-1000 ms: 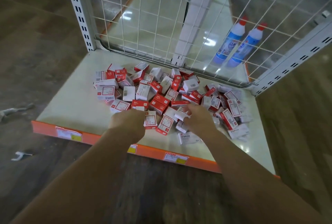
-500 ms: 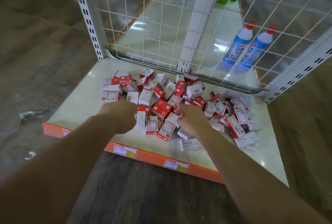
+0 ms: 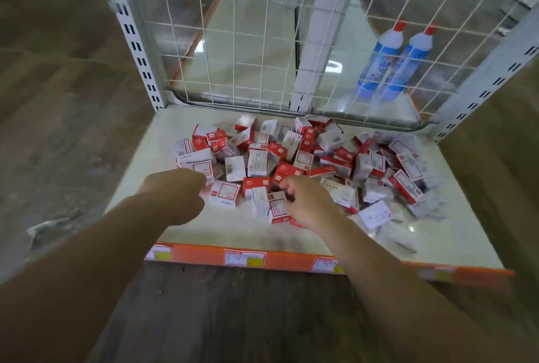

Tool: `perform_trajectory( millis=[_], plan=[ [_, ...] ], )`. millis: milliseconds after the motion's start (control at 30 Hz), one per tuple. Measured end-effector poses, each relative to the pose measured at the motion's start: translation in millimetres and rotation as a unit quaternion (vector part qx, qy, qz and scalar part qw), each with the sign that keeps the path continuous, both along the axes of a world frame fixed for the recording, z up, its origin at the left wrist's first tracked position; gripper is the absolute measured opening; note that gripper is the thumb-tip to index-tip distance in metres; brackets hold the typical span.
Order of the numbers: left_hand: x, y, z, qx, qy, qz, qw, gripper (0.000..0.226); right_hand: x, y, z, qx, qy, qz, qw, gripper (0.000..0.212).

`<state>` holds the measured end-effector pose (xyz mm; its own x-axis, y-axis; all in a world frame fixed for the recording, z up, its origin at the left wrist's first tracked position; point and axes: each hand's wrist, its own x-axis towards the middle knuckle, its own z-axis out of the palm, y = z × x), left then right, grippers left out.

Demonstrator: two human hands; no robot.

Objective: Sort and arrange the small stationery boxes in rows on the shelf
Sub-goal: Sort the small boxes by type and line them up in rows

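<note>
Several small red-and-white stationery boxes (image 3: 294,155) lie in a loose, jumbled heap on the cream shelf board (image 3: 145,170). My left hand (image 3: 175,193) is at the heap's near left edge with its fingers curled under, beside a white box with a red frame (image 3: 224,194); whether it holds anything is hidden. At the heap's near middle, my right hand (image 3: 310,202) has its fingers curled, pinching an upright red-and-white box (image 3: 276,211).
The shelf has an orange front strip with price labels (image 3: 245,257), a white wire-mesh back (image 3: 248,42) and slotted uprights (image 3: 131,36). Two blue-and-white bottles with red caps (image 3: 393,62) stand behind the mesh. Wooden floor surrounds the shelf.
The view has shifted and come closer. My left hand has moved left and outward to the heap's edge. My right hand has stayed at the near middle, over the boxes.
</note>
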<state>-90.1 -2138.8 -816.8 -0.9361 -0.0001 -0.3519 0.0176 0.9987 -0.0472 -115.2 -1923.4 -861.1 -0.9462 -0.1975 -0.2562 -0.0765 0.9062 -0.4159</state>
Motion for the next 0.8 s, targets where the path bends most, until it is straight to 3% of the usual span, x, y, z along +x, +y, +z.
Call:
perform_trajectory(
  millis=[367, 600, 800],
  plan=[
    [7, -29, -16, 0.070, -0.036, -0.058, 0.995, 0.031, 26, -44, 4, 0.010, -0.016, -0.111, 0.994, 0.036],
    [7, -17, -35, 0.092, -0.046, -0.043, 0.994, 0.034, 15, -48, -6, 0.014, -0.021, -0.078, 0.997, 0.055],
    [4, -15, -35, 0.107, -0.030, -0.034, 0.993, 0.032, 9, -43, -8, 0.033, -0.008, -0.040, 0.999, 0.051]
  ],
)
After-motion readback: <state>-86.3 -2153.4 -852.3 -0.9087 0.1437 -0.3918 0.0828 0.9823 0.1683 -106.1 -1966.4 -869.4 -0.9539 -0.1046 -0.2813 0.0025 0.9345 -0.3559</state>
